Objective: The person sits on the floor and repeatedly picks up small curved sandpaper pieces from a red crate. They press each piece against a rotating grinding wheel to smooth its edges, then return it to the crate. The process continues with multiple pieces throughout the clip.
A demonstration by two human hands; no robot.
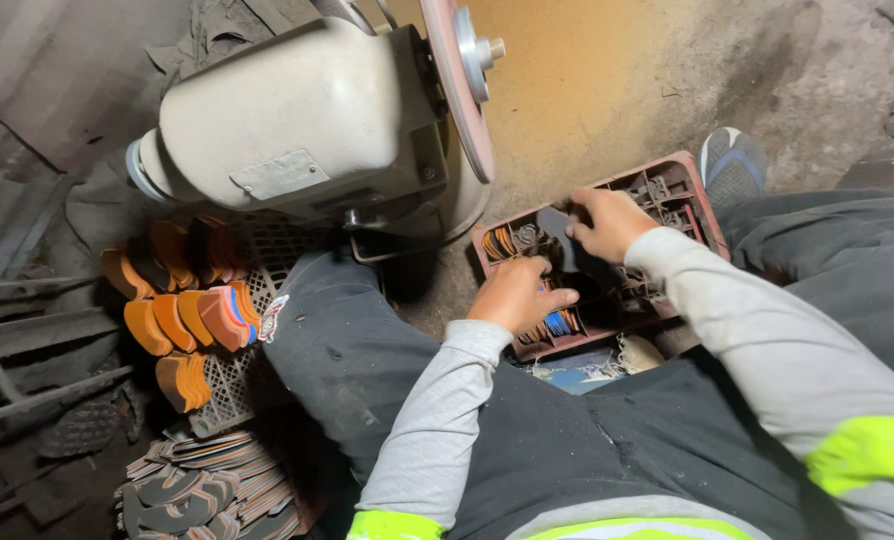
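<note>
A reddish plastic crate (691, 189) lies on the floor between my legs. It holds stacks of thin curved pieces, orange, dark and blue (559, 322). My left hand (519, 295) reaches into the crate's near side, palm down over those stacks, fingers curled on them. At the crate's far side my right hand (607, 222) pinches a dark flat piece (559, 225) that stands upright in the crate. What my left hand's fingers enclose is hidden beneath the hand.
A cream-coloured bench grinder (297, 120) with a reddish disc wheel (459, 80) stands ahead at the left. Orange sole-shaped pieces (182, 310) sit in rows on a grey lattice crate (229, 385). Dark flat soles (197, 485) are piled at the bottom left. My shoe (732, 160) rests beyond the crate.
</note>
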